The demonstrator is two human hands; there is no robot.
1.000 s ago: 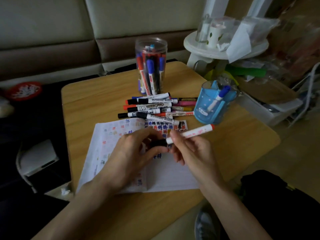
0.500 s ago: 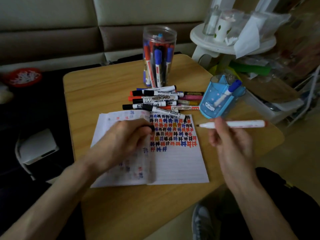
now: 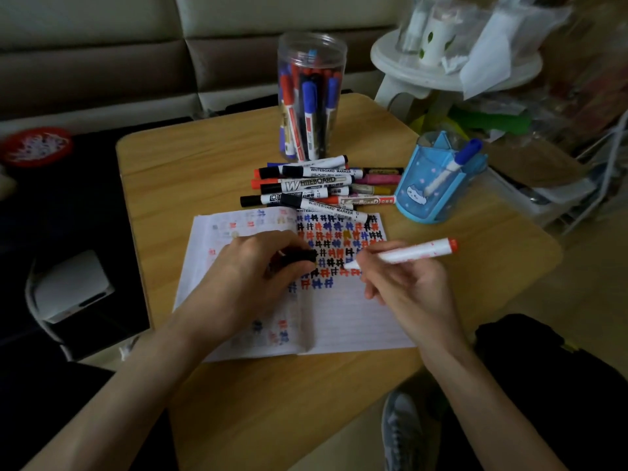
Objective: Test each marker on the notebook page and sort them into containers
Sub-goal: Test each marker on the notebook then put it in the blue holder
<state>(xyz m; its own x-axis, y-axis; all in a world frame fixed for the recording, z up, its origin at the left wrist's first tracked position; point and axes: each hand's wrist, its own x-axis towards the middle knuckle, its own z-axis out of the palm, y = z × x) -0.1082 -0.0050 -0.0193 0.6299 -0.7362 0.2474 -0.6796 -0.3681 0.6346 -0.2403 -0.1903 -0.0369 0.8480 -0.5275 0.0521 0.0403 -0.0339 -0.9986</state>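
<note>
From the head camera, the right hand [image 3: 407, 290] curls its fingers round the white marker [image 3: 407, 253], with the tip down on the notebook [image 3: 356, 321]. The left hand [image 3: 251, 270] pinches the black cap [image 3: 300, 257] and rests on the page. The new mark could land on old marks and be hard to see.

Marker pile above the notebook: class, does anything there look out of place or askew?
Yes. The loose marker pile is a jumble lying at mixed angles. One black-capped whiteboard marker lies slantwise across the top edge of the notebook, covering part of the first row of test marks.
</note>
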